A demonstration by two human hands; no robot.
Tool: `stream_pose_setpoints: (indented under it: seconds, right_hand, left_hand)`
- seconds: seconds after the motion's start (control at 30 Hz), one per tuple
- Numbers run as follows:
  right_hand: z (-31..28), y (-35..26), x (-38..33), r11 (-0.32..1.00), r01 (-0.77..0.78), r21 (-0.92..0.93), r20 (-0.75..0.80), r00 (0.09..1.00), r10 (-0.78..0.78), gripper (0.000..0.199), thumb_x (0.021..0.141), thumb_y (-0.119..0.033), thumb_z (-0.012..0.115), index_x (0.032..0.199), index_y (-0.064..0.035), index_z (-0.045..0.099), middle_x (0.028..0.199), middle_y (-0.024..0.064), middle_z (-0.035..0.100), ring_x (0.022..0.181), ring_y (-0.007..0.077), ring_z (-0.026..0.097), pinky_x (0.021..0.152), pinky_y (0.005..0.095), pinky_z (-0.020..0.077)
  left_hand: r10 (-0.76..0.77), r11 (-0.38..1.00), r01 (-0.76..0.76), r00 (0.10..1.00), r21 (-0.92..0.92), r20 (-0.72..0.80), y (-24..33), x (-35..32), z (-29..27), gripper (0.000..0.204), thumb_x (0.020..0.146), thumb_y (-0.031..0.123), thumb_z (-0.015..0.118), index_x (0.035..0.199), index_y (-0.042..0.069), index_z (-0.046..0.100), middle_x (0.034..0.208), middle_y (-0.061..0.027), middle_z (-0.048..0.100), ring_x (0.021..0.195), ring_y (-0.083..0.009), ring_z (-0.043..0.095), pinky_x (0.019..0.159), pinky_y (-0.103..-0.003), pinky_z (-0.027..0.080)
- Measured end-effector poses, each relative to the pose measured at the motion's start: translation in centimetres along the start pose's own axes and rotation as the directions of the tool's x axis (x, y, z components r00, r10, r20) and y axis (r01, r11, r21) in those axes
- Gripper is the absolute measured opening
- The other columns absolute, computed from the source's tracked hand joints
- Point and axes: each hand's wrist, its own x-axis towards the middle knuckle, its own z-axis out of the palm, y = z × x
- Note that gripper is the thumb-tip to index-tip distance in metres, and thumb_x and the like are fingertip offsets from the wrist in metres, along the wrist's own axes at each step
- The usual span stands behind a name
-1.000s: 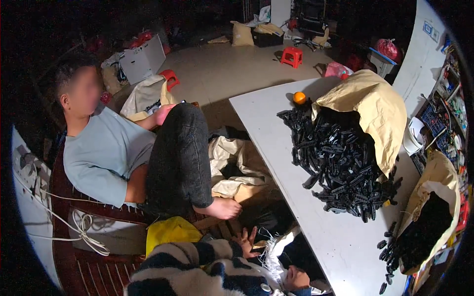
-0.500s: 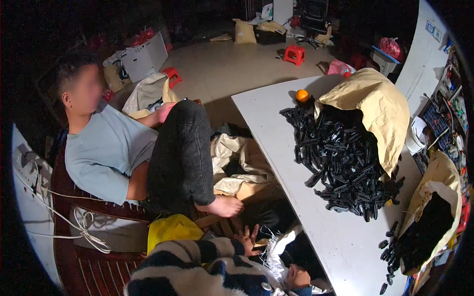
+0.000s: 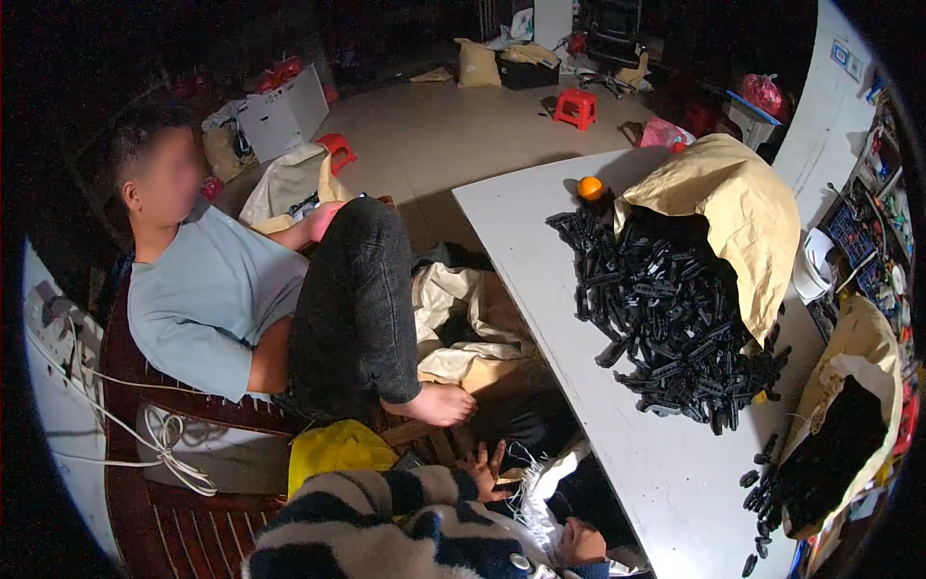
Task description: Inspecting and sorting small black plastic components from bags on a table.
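My left hand (image 3: 485,470) is at the lower middle with its fingers spread apart, holding nothing, beside the frayed edge of a white woven sack (image 3: 548,482). My right hand (image 3: 583,542) rests low at the right side of that sack, close to the table edge. Its back shows, but the fingers are turned down and hidden, so I cannot make out a grip. On the grey table (image 3: 540,241) a large heap of small black plastic parts (image 3: 675,318) spills from a tan paper sack (image 3: 748,207).
Another person (image 3: 217,289) sits at left on a dark wooden bench (image 3: 183,526), one knee raised. A second tan sack (image 3: 839,386) of black parts stands at the table's right. An orange (image 3: 589,188) lies by the heap. A yellow cloth (image 3: 333,452) is near my left sleeve.
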Motion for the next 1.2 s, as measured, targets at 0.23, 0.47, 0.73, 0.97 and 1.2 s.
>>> stream_pose_setpoints:
  seconds: [0.23,0.47,0.73,0.97,1.2]
  right_hand:
    - [0.2,0.2,-0.1,1.0,-0.017,-0.021,0.011,1.0,0.018,0.021,0.08,-0.026,0.05,0.091,-0.0117,0.062,0.059,0.0158,0.059,0.05,0.0338,0.057,0.047,0.0438,0.0471]
    - [1.0,1.0,0.0,0.999,0.033,-0.002,-0.033,0.999,-0.033,0.022,0.08,-0.027,0.05,0.091,-0.0124,0.062,0.058,0.0156,0.058,0.049,0.034,0.057,0.047,0.044,0.0468]
    - [1.2,0.9,0.1,1.0,-0.01,-0.005,0.009,1.0,0.01,0.022,0.079,-0.029,0.051,0.092,-0.0144,0.062,0.062,0.0157,0.059,0.052,0.0335,0.058,0.047,0.044,0.0465]
    - [1.0,1.0,-0.1,0.998,-0.036,-0.053,0.046,0.998,0.039,0.022,0.08,-0.029,0.05,0.091,-0.0161,0.063,0.062,0.0153,0.059,0.052,0.0343,0.058,0.047,0.0443,0.0468]
    - [2.2,1.9,0.0,0.99,-0.008,-0.138,0.073,0.997,0.018,0.024,0.08,-0.031,0.049,0.094,-0.0166,0.062,0.061,0.015,0.059,0.054,0.0344,0.058,0.049,0.0455,0.0471]
  left_hand:
    - [0.001,0.999,-0.002,1.0,0.039,0.018,0.4,0.1,-0.6,0.115,0.053,0.059,0.068,0.14,0.023,0.003,0.131,-0.0295,0.024,0.105,-0.0501,0.038,0.079,-0.065,0.031]
    - [-0.054,0.998,0.053,0.994,0.018,0.091,0.6,0.1,-0.7,0.111,0.054,0.06,0.067,0.14,0.024,0.007,0.133,-0.0283,0.024,0.11,-0.0498,0.036,0.087,-0.065,0.027]
    - [0.531,0.802,-0.009,0.469,0.597,-0.706,-3.8,2.6,7.1,0.114,0.055,0.057,0.068,0.141,0.022,0.001,0.133,-0.0323,0.02,0.105,-0.0497,0.037,0.081,-0.062,0.03]
    - [-0.045,0.999,0.042,0.992,0.021,0.114,0.4,0.2,0.4,0.113,0.057,0.059,0.066,0.14,0.021,0.0,0.132,-0.0327,0.022,0.105,-0.0504,0.038,0.081,-0.063,0.03]
    - [-0.105,0.994,0.103,0.983,0.02,0.148,0.2,0.1,0.2,0.107,0.058,0.062,0.063,0.14,0.025,0.005,0.138,-0.0266,0.015,0.112,-0.0529,0.031,0.086,-0.067,0.024]
